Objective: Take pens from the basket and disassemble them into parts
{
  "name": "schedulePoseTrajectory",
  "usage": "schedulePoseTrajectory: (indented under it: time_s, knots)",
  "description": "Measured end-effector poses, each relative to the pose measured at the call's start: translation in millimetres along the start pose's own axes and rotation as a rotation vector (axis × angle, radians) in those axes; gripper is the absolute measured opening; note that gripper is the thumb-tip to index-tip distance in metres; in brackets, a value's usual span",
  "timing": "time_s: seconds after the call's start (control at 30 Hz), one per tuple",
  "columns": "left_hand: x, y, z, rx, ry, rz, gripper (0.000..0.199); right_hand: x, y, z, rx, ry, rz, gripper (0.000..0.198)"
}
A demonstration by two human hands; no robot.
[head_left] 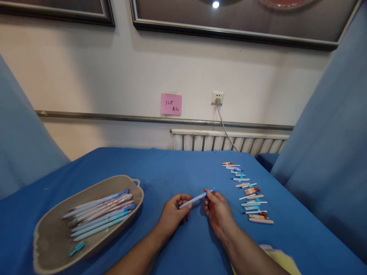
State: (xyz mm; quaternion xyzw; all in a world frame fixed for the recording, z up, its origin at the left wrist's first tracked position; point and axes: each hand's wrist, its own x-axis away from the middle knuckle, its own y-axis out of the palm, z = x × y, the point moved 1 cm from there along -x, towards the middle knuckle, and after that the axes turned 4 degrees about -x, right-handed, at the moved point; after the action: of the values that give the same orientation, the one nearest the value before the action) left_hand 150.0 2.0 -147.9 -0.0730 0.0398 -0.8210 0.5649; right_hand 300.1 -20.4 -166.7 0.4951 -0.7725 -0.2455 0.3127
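A light-blue pen (pixel 197 199) with a darker blue end is held level above the blue cloth, between my two hands. My left hand (pixel 175 210) pinches its pale end between thumb and fingers. At the blue end, my right hand (pixel 217 208) has its thumb and fingertips closed on the pen. To the left, a grey-brown basket (pixel 46 229) holds several pens (pixel 100 214) in blue, pink and teal, and a small teal piece (pixel 77 248) lies near its front. On the right, pen parts (pixel 252 206), barrels, thin refills and caps, lie in a column.
A blue cloth (pixel 172 164) covers the table. Yellow paper (pixel 279 259) lies under my right forearm. Behind the table are a white radiator (pixel 206 140), a cord plugged into a socket (pixel 218 98) and a pink note (pixel 171 104). Blue curtains (pixel 329 133) hang at both sides.
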Motion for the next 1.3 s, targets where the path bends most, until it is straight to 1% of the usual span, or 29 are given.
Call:
schedulePoseTrajectory:
  time_s: [0.2,0.43,0.9,1.1,1.3]
  knots:
    - [-0.4,-1.9,-0.7,0.020,0.019,0.088,0.032,5.7,3.2,1.8,0.017,0.012,-0.029,0.038]
    - [-1.5,-3.9,1.2,0.019,0.021,0.122,0.031,6.8,4.5,3.0,0.006,0.020,-0.026,0.040]
    - [0.5,-2.9,4.3,0.024,0.014,0.122,0.030,6.1,4.8,3.0,-0.003,0.030,-0.006,0.040]
    - [1.9,-0.3,5.9,0.002,0.037,0.103,0.027,10.2,8.4,6.2,0.029,0.100,-0.056,0.038]
    - [1.4,-0.6,3.9,-0.066,0.058,0.094,0.031,6.5,4.8,10.7,0.095,0.039,-0.072,0.041]
